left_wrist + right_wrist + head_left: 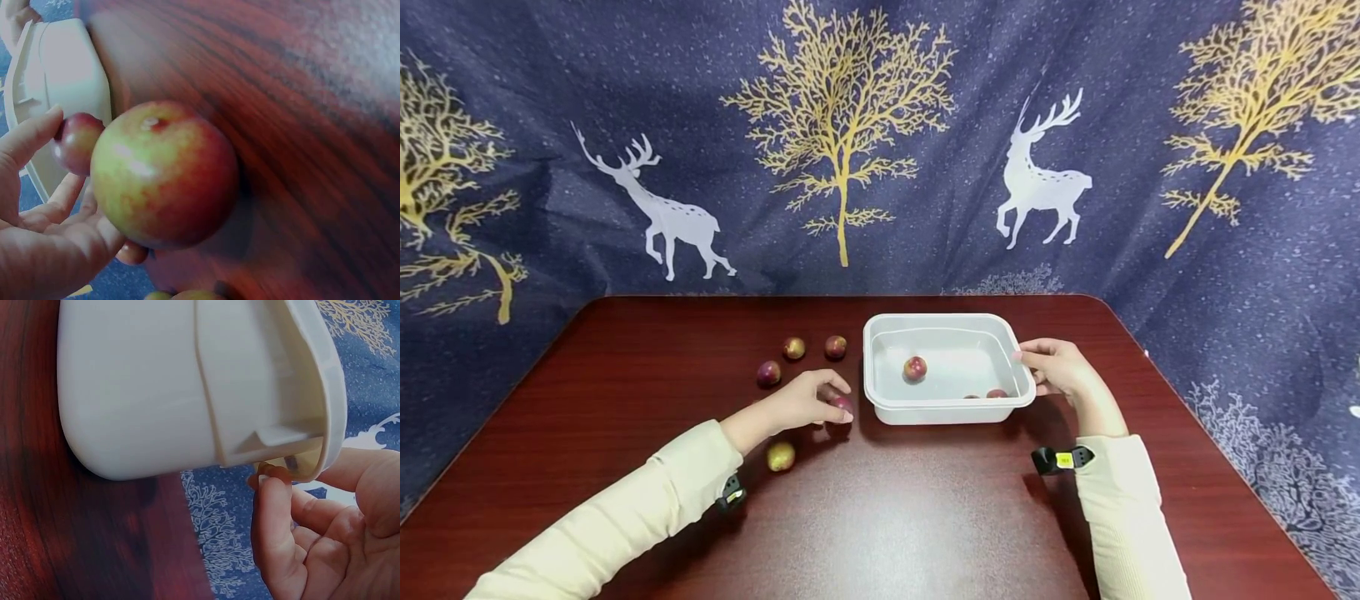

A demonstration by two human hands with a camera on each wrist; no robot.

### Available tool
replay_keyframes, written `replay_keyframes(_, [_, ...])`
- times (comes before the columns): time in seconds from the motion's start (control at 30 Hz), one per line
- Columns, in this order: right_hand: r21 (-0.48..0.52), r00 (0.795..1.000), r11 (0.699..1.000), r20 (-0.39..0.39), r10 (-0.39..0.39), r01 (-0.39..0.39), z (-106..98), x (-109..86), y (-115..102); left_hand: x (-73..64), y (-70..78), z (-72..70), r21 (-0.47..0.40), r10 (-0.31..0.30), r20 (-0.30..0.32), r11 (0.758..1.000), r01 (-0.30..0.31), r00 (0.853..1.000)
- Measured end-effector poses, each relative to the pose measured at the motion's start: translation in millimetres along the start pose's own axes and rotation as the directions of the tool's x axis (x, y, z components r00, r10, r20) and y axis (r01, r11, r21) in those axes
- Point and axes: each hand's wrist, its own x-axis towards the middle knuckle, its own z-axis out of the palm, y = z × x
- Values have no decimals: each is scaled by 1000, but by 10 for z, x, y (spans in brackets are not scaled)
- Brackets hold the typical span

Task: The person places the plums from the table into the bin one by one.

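Note:
A dark red plum (842,405) is pinched between the thumb and fingers of my left hand (801,402), just left of the white plastic container (955,415). The left wrist view shows that plum (78,142) at the fingertips. Close to the wrist camera sits a larger-looking yellow-red plum (165,175), which is the yellowish plum (781,456) below the hand on the table. My right hand (1060,367) grips the container's right rim, with fingers curled around the edge (331,425). Inside the container lies a red plum (915,368); others are partly hidden behind its near wall.
Beyond my left hand, a purple plum (768,373), a yellow-red plum (793,348) and a red plum (836,347) lie on the dark wooden table (880,517). A blue cloth (910,225) with deer and trees hangs behind the table's far edge.

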Motion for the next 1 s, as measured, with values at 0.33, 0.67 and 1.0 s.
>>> replay_keyframes(0.33, [-12, 1000, 1000, -1, 5, -5, -7, 17, 14, -49, -57, -41, -229, -145, -30, 964, 134, 989])
replay_keyframes(0.67, [-19, 1000, 1000, -12, 7, -7, -9, 13, 16, -95, -47, -157, -369, -142, -37, 922, 118, 989])
replay_keyframes(1.0, [-11, 1000, 1000, -10, -2, 2, -6, 18, 23, -129, 73, -263, -374, -141, -7, 919, 128, 990])
